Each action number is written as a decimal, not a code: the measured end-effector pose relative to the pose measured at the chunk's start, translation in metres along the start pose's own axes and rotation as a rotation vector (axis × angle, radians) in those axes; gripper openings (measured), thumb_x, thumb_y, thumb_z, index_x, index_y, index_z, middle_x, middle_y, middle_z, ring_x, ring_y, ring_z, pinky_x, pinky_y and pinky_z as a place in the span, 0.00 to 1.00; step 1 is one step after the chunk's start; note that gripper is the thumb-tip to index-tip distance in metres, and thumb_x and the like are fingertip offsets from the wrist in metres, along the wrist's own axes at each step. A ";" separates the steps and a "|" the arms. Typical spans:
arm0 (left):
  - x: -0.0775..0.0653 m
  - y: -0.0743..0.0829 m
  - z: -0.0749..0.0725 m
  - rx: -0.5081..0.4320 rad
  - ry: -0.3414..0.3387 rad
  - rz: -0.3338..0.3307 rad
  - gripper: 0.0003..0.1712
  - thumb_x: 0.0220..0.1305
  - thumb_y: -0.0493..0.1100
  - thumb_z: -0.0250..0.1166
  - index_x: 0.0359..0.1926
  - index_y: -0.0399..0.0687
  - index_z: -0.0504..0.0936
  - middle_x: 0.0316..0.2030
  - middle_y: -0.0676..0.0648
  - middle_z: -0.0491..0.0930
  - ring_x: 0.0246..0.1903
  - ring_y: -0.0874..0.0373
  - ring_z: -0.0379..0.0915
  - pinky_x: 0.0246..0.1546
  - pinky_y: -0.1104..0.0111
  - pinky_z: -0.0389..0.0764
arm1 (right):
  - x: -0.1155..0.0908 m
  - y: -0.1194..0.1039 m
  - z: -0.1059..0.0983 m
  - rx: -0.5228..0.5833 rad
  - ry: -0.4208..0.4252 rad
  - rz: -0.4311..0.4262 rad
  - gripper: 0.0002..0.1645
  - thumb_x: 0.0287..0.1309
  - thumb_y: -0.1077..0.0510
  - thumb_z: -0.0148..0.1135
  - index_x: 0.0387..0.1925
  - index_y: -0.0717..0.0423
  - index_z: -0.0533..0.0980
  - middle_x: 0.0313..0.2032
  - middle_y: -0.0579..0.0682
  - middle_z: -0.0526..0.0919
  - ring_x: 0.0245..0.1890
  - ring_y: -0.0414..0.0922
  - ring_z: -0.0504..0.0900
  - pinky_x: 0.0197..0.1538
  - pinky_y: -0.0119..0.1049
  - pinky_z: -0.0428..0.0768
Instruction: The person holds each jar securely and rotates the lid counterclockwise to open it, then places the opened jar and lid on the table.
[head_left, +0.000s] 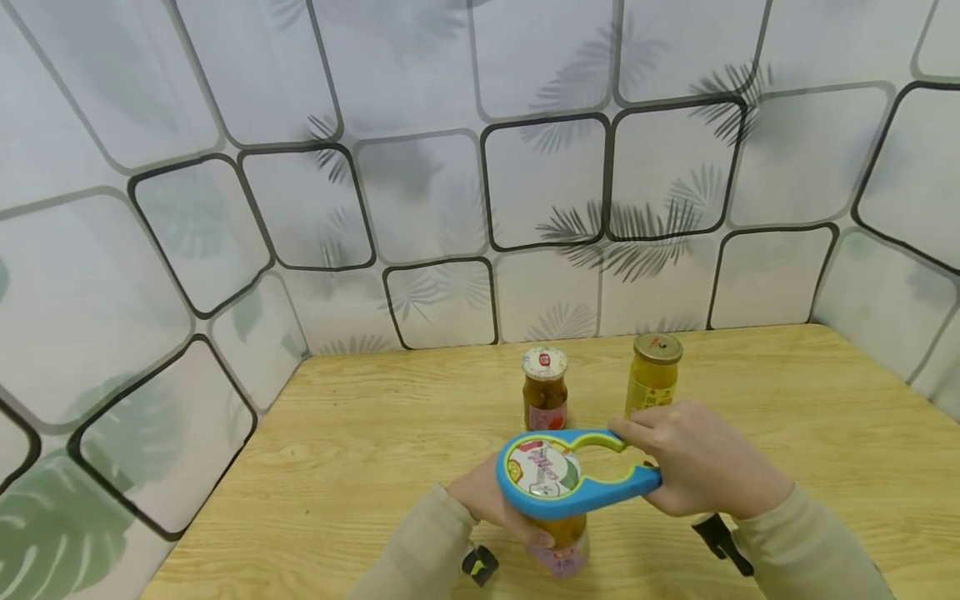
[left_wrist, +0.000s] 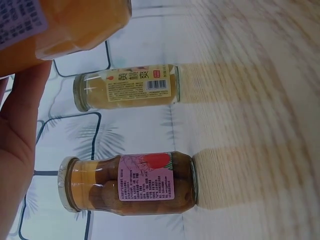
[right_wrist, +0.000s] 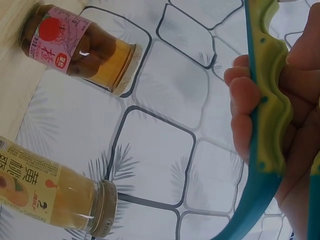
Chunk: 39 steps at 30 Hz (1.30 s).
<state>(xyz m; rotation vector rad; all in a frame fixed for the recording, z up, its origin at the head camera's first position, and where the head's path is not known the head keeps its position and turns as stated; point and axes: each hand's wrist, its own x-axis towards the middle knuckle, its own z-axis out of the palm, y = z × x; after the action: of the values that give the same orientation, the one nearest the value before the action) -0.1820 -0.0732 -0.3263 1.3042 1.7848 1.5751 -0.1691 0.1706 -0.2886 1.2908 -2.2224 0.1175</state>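
Note:
My left hand (head_left: 491, 500) grips a glass jar (head_left: 564, 554) with orange contents and a pinkish label, its fingers around the upper body. A blue jar opener (head_left: 592, 502) with yellow-green inner edges sits around the jar's patterned lid (head_left: 542, 468). At the handle end, my right hand (head_left: 705, 458) holds the opener. In the right wrist view its fingers (right_wrist: 244, 97) curl around one wavy-edged handle (right_wrist: 270, 100). The left wrist view shows the lower part of the held jar (left_wrist: 80, 30) above the table, with part of the left hand (left_wrist: 20, 130) beside it.
Behind the hands stand a jar of brown fruit (head_left: 545, 392) with a pale lid and a yellow jar (head_left: 654, 375) with a gold lid. Both are upright on the wooden table (head_left: 360, 450). A patterned curtain (head_left: 427, 192) encloses the table's back and sides.

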 end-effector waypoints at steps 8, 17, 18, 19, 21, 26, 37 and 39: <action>0.001 -0.021 -0.002 0.023 0.042 -0.014 0.41 0.33 0.22 0.67 0.54 0.33 0.64 0.48 0.40 0.71 0.47 0.63 0.68 0.52 0.66 0.66 | -0.001 0.000 0.002 0.041 -0.009 0.018 0.25 0.19 0.61 0.61 0.32 0.55 0.74 0.17 0.37 0.64 0.15 0.30 0.56 0.15 0.22 0.59; 0.005 -0.033 -0.006 0.026 0.066 0.026 0.43 0.33 0.24 0.69 0.56 0.38 0.63 0.49 0.43 0.70 0.49 0.60 0.66 0.53 0.65 0.65 | -0.002 0.002 0.003 0.074 0.012 0.032 0.24 0.21 0.64 0.59 0.33 0.59 0.74 0.18 0.38 0.65 0.15 0.29 0.55 0.15 0.22 0.60; 0.006 -0.033 -0.006 0.025 0.073 0.032 0.44 0.33 0.24 0.69 0.56 0.39 0.62 0.49 0.43 0.70 0.49 0.59 0.66 0.53 0.64 0.65 | -0.001 0.003 0.004 0.073 0.014 0.034 0.24 0.21 0.64 0.59 0.33 0.60 0.74 0.18 0.38 0.65 0.15 0.29 0.55 0.15 0.22 0.60; 0.006 -0.033 -0.005 0.028 0.080 0.035 0.44 0.33 0.25 0.69 0.56 0.40 0.62 0.50 0.44 0.69 0.49 0.59 0.66 0.53 0.64 0.66 | -0.001 0.003 0.004 0.069 0.016 0.037 0.23 0.22 0.64 0.59 0.33 0.60 0.74 0.18 0.38 0.65 0.15 0.29 0.55 0.15 0.22 0.60; 0.006 -0.033 -0.005 0.034 0.095 0.049 0.45 0.32 0.25 0.69 0.56 0.41 0.61 0.50 0.44 0.69 0.50 0.59 0.66 0.53 0.63 0.66 | -0.001 0.004 0.004 0.066 0.013 0.046 0.22 0.23 0.64 0.59 0.32 0.60 0.74 0.18 0.38 0.65 0.15 0.29 0.55 0.15 0.22 0.60; 0.008 -0.030 -0.007 0.127 0.145 0.098 0.45 0.30 0.26 0.69 0.56 0.40 0.63 0.49 0.42 0.71 0.49 0.58 0.67 0.51 0.64 0.68 | 0.000 0.005 0.004 0.051 0.006 0.063 0.21 0.22 0.64 0.58 0.31 0.58 0.73 0.18 0.37 0.63 0.14 0.30 0.54 0.15 0.23 0.58; 0.005 -0.013 -0.012 0.239 0.256 0.013 0.37 0.33 0.26 0.69 0.51 0.35 0.69 0.44 0.40 0.75 0.44 0.62 0.71 0.47 0.66 0.71 | -0.002 0.007 0.002 0.027 -0.025 0.105 0.24 0.25 0.64 0.59 0.35 0.62 0.75 0.18 0.40 0.66 0.14 0.31 0.54 0.15 0.24 0.60; 0.003 -0.021 -0.017 0.270 0.289 -0.031 0.33 0.34 0.28 0.69 0.49 0.38 0.71 0.42 0.44 0.77 0.41 0.62 0.72 0.45 0.68 0.72 | -0.003 0.007 0.001 0.032 -0.022 0.115 0.24 0.25 0.64 0.60 0.35 0.63 0.75 0.18 0.40 0.66 0.14 0.31 0.54 0.15 0.25 0.60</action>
<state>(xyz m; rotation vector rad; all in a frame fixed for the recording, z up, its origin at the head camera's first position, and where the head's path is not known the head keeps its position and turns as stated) -0.2048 -0.0777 -0.3403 1.2017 2.2498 1.6144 -0.1744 0.1760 -0.2894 1.1867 -2.3222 0.1833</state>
